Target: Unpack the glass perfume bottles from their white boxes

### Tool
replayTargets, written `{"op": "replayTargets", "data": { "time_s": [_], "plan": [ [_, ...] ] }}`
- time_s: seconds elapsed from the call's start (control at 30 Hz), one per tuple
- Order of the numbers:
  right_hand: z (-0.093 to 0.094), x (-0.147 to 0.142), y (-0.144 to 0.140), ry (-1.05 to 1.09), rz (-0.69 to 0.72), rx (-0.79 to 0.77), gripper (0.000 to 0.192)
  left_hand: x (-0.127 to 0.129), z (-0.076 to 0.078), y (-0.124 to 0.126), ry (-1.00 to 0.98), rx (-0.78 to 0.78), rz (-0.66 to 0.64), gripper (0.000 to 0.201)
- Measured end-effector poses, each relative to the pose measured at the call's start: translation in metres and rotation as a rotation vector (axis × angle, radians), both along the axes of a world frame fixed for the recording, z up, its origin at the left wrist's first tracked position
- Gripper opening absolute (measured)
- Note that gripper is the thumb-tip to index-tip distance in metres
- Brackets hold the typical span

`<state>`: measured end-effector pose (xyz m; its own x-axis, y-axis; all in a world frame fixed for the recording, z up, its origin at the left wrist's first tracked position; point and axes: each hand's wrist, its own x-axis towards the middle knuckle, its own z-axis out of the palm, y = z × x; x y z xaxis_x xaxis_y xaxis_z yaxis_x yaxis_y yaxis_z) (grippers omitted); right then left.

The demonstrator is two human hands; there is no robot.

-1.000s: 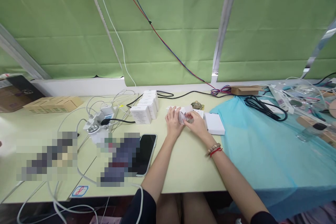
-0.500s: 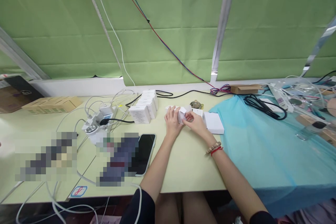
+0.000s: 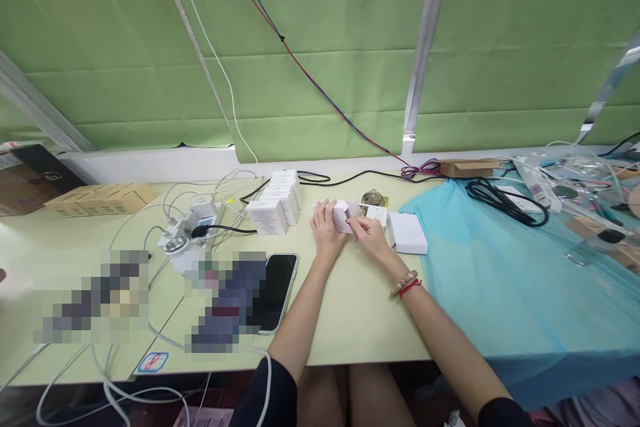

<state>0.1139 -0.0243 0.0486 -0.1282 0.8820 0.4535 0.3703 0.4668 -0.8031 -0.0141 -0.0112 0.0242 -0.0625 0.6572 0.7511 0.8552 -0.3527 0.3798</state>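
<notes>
A small white cardboard box (image 3: pixel 342 216) lies on its side between my hands, its end facing right. My left hand (image 3: pixel 326 227) is closed round its left part. My right hand (image 3: pixel 369 233) pinches at the box's right end, where a flap or edge shows; the fingertips partly hide it. Just behind my right hand are a small white card-like piece (image 3: pixel 377 215) and a round, gold-coloured ornate object (image 3: pixel 373 198). A flat white box (image 3: pixel 409 233) lies to the right of that hand.
Several white boxes (image 3: pixel 274 212) stand in a row left of my hands. A phone (image 3: pixel 279 287) lies nearer me, by a power strip (image 3: pixel 200 223) with tangled cables. Blue sheeting (image 3: pixel 480 280) covers the right side, with a black cable coil (image 3: pixel 505 203). Yellow cartons (image 3: pixel 103 199) sit far left.
My right fingers have come together against the box's right end, where they were curled more loosely before. The box has turned slightly, and its end shows more clearly.
</notes>
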Motion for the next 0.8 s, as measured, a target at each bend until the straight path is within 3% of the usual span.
{"op": "replayTargets", "data": {
  "time_s": [0.1,0.2,0.27,0.43,0.53,0.8],
  "plan": [
    [-0.004,0.0038,0.0044,0.092,0.048,-0.162,0.031,0.0003,-0.0003,0.0004,0.028,-0.004,-0.016,0.054],
    [-0.0057,0.0069,0.0048,0.026,0.03,-0.196,0.031,0.0004,-0.0003,0.0007,0.071,-0.013,-0.051,0.056],
    [-0.005,0.0077,0.0035,-0.124,-0.039,-0.148,0.036,0.0003,-0.0001,0.0005,0.085,-0.017,-0.06,0.055],
    [-0.0022,0.0078,0.0019,-0.486,-0.228,0.003,0.012,0.0013,0.0021,-0.0025,0.167,-0.051,-0.107,0.052],
    [-0.0018,0.0072,0.0011,-0.521,-0.285,0.007,0.017,0.0022,0.0032,-0.0041,0.22,-0.074,-0.127,0.054],
    [-0.0029,0.0039,-0.0004,-0.516,-0.275,0.086,0.025,0.0019,0.0024,-0.0026,0.218,-0.051,-0.07,0.051]
  ]
}}
